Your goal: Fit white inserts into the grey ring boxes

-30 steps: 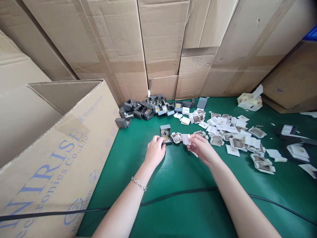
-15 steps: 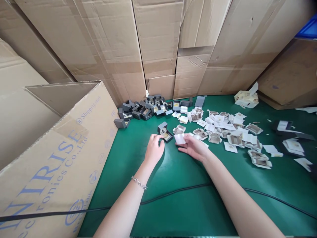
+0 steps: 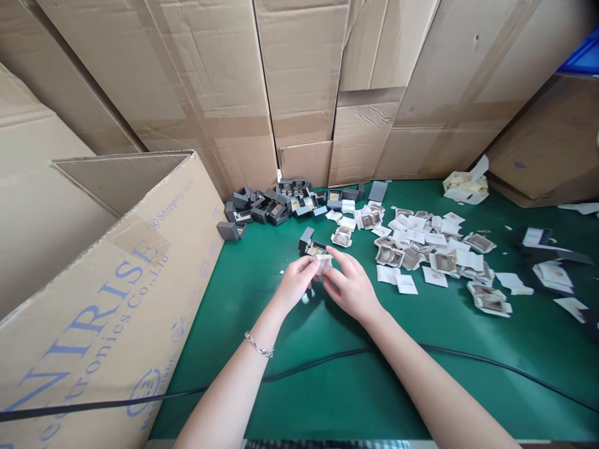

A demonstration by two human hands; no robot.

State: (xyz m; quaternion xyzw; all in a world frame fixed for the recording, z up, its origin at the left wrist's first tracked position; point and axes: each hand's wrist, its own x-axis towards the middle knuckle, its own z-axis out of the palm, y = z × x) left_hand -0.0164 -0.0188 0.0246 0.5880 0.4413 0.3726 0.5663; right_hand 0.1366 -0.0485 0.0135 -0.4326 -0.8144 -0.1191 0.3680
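Note:
My left hand (image 3: 296, 284) and my right hand (image 3: 352, 285) meet over the green table (image 3: 337, 374), fingertips pinched together on a small white paper card (image 3: 322, 262). Just beyond the fingers an open dark grey box (image 3: 311, 245) with a gold insert rests on the table, its lid tilted up at the left. A bracelet (image 3: 257, 345) circles my left wrist.
A pile of open grey boxes (image 3: 276, 206) lies at the back. White cards and paper inserts (image 3: 435, 249) are scattered to the right. A large printed carton (image 3: 93, 293) stands on the left, cardboard walls (image 3: 304, 87) behind. A black cable (image 3: 468, 358) crosses the table near me.
My right hand carried the white card leftward from the scattered pile to meet my left hand. My left hand let go of the grey box and joined on the card.

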